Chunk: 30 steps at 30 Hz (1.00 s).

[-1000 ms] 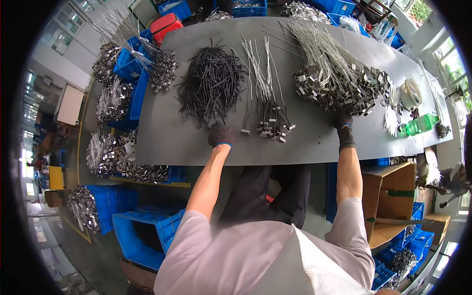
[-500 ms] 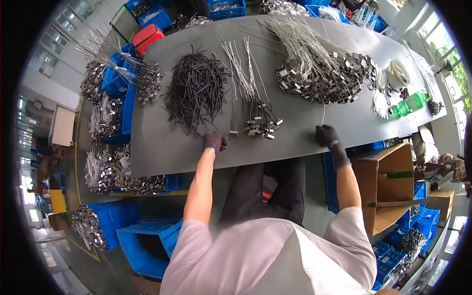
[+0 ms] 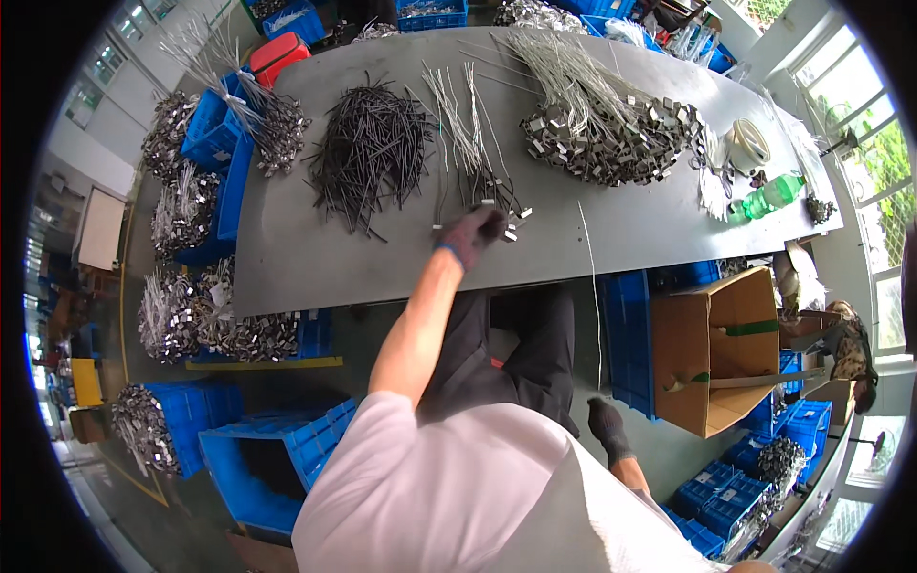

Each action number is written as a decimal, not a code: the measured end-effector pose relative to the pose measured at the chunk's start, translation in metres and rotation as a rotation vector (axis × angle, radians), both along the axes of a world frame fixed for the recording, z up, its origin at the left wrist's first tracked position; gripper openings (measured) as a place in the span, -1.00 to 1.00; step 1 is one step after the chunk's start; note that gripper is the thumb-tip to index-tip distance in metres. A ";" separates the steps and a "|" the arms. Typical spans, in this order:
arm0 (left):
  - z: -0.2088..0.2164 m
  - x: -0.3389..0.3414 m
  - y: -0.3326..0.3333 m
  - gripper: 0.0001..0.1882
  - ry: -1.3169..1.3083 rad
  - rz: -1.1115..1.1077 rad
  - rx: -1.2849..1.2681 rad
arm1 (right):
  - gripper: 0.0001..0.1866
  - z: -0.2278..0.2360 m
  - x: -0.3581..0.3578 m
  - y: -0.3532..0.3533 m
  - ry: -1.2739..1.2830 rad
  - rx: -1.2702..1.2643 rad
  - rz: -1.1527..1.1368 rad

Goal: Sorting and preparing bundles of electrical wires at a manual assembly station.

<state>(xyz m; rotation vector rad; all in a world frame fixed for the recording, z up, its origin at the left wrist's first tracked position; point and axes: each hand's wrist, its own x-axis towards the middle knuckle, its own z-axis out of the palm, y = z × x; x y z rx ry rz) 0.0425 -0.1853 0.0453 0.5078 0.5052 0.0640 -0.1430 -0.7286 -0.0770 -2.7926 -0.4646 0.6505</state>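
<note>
The gloved left hand [image 3: 473, 235] is bent over the near end of a small bundle of pale wires [image 3: 462, 129] on the grey table [image 3: 287, 267], its fingers curled in among the small metal ends [image 3: 522, 216]; whether they close on any of them cannot be told. The gloved right hand [image 3: 608, 430] is low beside the person's right thigh, below the table's front edge, drawn into a narrow, fist-like shape. One long white wire [image 3: 591, 277] lies partly on the table, crosses that edge and runs down to just above this hand; whether the fingers hold its lower end cannot be told. To the left of the small bundle lies a loose heap of black tubes [image 3: 373, 148], and to its right a much larger bundle of wires [image 3: 611, 143] with metal ends toward the person. Farther right, a green bottle [image 3: 774, 197] lies on its side near a pale roll [image 3: 750, 145]. Below the table's right part, an open cardboard box [image 3: 680, 358] stands beside a blue crate [image 3: 629, 334].
</note>
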 end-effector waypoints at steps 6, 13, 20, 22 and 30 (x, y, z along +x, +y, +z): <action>0.049 0.045 -0.107 -0.89 -0.047 0.153 0.127 | -0.74 0.060 0.074 0.105 -0.080 -0.036 0.145; 0.089 0.035 -0.081 -0.87 -0.139 0.622 0.360 | -0.74 0.029 0.069 0.050 0.090 -0.243 0.171; 0.075 0.009 -0.091 -0.86 -0.112 -0.109 0.641 | -0.78 0.077 0.076 0.094 0.069 0.406 -0.068; 0.053 -0.002 -0.107 -0.85 -0.159 -0.223 0.728 | -0.74 0.139 0.100 0.158 -0.150 0.762 -0.173; 0.027 -0.023 -0.135 -0.80 -0.179 -0.141 0.838 | -0.59 0.124 0.234 0.270 -0.841 0.584 0.115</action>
